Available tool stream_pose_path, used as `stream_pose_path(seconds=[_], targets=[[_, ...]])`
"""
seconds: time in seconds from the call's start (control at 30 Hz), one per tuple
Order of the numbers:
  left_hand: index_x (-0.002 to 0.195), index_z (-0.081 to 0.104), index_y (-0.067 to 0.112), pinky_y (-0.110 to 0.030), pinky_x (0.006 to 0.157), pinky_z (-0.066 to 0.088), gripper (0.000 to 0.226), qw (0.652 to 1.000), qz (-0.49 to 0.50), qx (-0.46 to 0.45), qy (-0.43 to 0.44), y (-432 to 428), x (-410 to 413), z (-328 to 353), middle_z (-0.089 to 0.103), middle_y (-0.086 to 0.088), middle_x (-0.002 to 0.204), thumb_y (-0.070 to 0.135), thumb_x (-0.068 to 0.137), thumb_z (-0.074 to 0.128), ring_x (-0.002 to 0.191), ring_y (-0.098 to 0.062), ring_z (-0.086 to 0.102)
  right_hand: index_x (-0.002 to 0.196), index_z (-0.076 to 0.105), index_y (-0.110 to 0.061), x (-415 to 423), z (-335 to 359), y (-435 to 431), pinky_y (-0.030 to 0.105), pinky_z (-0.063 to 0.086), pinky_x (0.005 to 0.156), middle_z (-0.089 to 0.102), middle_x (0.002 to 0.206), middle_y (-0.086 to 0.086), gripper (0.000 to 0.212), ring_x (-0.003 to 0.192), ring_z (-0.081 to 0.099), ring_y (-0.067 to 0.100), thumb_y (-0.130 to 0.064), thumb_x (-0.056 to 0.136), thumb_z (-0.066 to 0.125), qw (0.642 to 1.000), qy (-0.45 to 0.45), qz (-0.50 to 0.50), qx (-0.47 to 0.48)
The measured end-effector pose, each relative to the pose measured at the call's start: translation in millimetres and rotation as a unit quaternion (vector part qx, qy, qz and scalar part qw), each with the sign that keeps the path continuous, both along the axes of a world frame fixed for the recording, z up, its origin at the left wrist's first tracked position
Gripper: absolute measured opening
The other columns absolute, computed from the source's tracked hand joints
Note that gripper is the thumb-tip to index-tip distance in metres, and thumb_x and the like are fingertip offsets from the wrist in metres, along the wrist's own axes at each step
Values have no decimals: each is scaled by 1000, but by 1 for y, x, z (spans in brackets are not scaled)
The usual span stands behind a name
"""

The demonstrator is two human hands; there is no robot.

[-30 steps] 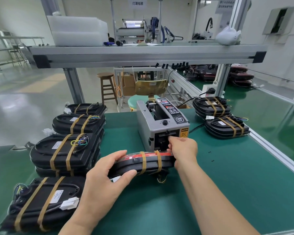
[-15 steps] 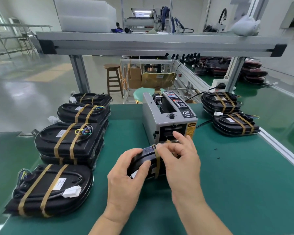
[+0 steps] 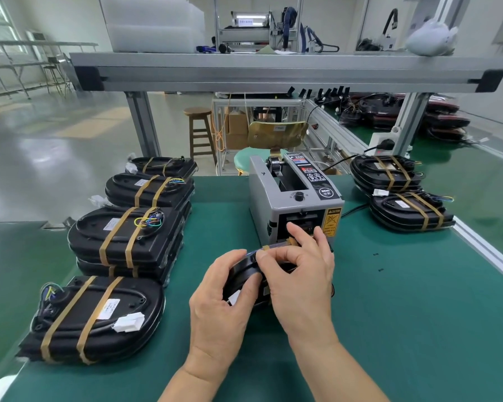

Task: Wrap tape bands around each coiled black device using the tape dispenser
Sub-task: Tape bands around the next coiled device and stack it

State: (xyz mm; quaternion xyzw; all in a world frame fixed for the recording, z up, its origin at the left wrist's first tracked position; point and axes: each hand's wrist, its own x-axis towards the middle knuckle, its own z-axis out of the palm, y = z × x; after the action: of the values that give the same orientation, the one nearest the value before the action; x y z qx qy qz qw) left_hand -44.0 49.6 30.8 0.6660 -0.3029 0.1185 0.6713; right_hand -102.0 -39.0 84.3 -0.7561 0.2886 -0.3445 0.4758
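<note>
A coiled black device point(image 3: 246, 278) stands on edge on the green mat, just in front of the grey tape dispenser point(image 3: 295, 203). My left hand point(image 3: 224, 303) grips its near left side, thumb on the face by a white label. My right hand point(image 3: 299, 271) lies over its top and right side, fingers pressing a tan tape band point(image 3: 266, 247) onto the upper edge. Most of the device is hidden by both hands.
Stacks of banded black devices point(image 3: 125, 239) line the left of the mat, with one lying nearest point(image 3: 99, 317). Two more banded devices point(image 3: 410, 210) sit at the right by the table's aluminium edge point(image 3: 488, 253). An overhead shelf beam point(image 3: 285, 72) crosses above.
My right hand left the dispenser's slot with tape and came over the device. The device, held flat before, was turned up on edge between both hands.
</note>
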Motion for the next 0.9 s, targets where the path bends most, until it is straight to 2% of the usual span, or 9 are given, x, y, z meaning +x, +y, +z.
stream_pose_path(seconds=[0.2, 0.37, 0.53, 0.67, 0.8, 0.9], targets=[[112, 66, 27, -17, 88, 51, 34, 1000, -8, -17, 6, -1, 0, -2, 70, 5, 109, 15, 81, 70, 103, -16, 68, 66, 71, -27, 0, 1, 0, 43, 8, 122, 50, 143, -18, 19, 141, 11, -8, -27, 84, 73, 1000, 13, -4, -16], [115, 67, 34, -30, 89, 54, 30, 1000, -11, -7, -20, 1, 0, -3, 69, 7, 113, 25, 86, 69, 108, -24, 66, 67, 71, -26, 1, 0, 1, 42, 8, 122, 51, 142, -16, 18, 142, 11, -6, -27, 85, 73, 999, 17, -10, -35], [114, 68, 33, -34, 92, 53, 27, 999, -2, 4, -48, 2, 1, -3, 69, 8, 113, 30, 87, 64, 110, -25, 64, 66, 69, -26, 2, -1, 1, 42, 7, 122, 51, 141, -16, 19, 141, 12, -7, -27, 85, 73, 999, 18, -16, -47], [111, 70, 30, -42, 92, 54, 25, 999, 3, 3, -50, 2, 2, -4, 69, 7, 113, 30, 86, 65, 111, -25, 64, 67, 67, -27, 2, -2, 1, 43, 7, 122, 51, 141, -15, 18, 140, 12, -8, -27, 85, 71, 998, 21, -15, -57], [110, 73, 22, -48, 90, 54, 24, 999, 0, 3, -43, 2, 4, -6, 70, 1, 113, 26, 86, 68, 111, -28, 64, 81, 66, -26, 1, -3, 2, 43, 10, 122, 51, 140, -12, 8, 143, 15, -3, -25, 84, 73, 998, 3, -34, -60], [110, 72, 18, -46, 91, 54, 25, 999, 1, 7, -40, 2, 4, -6, 70, 2, 113, 19, 86, 71, 108, -25, 65, 97, 58, -26, 3, -5, 2, 47, 16, 120, 55, 127, -12, 20, 142, 24, 4, -21, 85, 73, 996, -43, -61, -57]])
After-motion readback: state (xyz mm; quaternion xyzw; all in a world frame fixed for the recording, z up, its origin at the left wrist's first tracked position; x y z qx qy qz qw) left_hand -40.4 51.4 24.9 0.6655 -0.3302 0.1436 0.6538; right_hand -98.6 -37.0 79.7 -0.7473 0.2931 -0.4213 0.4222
